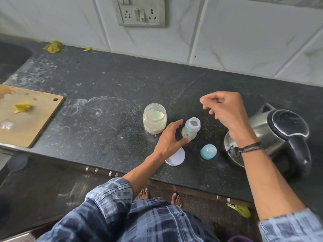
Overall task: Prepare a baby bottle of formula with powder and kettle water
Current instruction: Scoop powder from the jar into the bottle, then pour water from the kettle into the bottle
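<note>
A small open baby bottle (190, 131) stands on the dark counter (104, 102). My left hand (168, 138) reaches beside it, fingers spread, thumb touching its lower side. An open glass jar (154, 118) of pale powder with a green scoop inside stands just left of the bottle. My right hand (225, 109) hovers above and right of the bottle with loosely curled fingers, holding nothing I can see. The teal bottle cap with nipple (208, 151) lies in front of the bottle. The white jar lid (176, 158) lies under my left wrist. A steel kettle (279, 137) with a black lid stands at the right.
A wooden cutting board (26, 116) with a yellow scrap lies at the left edge. A sink (12, 58) sits at the far left. A yellow cloth (53, 46) lies at the back by the tiled wall. A wall socket (141, 13) is above the counter.
</note>
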Motion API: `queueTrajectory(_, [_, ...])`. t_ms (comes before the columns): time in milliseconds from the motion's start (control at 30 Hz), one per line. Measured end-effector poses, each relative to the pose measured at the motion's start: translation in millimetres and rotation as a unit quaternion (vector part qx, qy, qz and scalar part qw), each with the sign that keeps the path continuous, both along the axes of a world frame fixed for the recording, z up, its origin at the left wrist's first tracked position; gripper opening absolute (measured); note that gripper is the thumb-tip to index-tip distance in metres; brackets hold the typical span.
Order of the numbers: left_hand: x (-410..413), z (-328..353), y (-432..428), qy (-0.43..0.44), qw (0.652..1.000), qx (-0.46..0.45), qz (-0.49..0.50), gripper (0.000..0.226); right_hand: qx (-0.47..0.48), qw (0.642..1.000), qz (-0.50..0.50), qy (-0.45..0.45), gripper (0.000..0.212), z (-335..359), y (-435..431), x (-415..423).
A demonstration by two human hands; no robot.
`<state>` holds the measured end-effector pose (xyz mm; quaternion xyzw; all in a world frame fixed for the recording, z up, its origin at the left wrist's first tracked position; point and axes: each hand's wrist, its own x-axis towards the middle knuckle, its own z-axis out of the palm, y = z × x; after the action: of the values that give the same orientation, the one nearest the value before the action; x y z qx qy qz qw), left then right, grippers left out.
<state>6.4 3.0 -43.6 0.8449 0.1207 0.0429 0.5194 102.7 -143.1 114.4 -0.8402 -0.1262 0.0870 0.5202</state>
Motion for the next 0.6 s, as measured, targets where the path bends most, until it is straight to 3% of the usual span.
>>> queueTrajectory(367, [22, 7, -8, -0.003, 0.998, -0.053, -0.022, 0.059, -0.025, 0.997, -0.067, -0.021, 0.007, 8, -86, -44])
queueTrajectory(600, [27, 17, -13, -0.019, 0.998, -0.059, -0.008, 0.055, -0.079, 0.976, -0.159, -0.124, 0.007, 13, -112, -65])
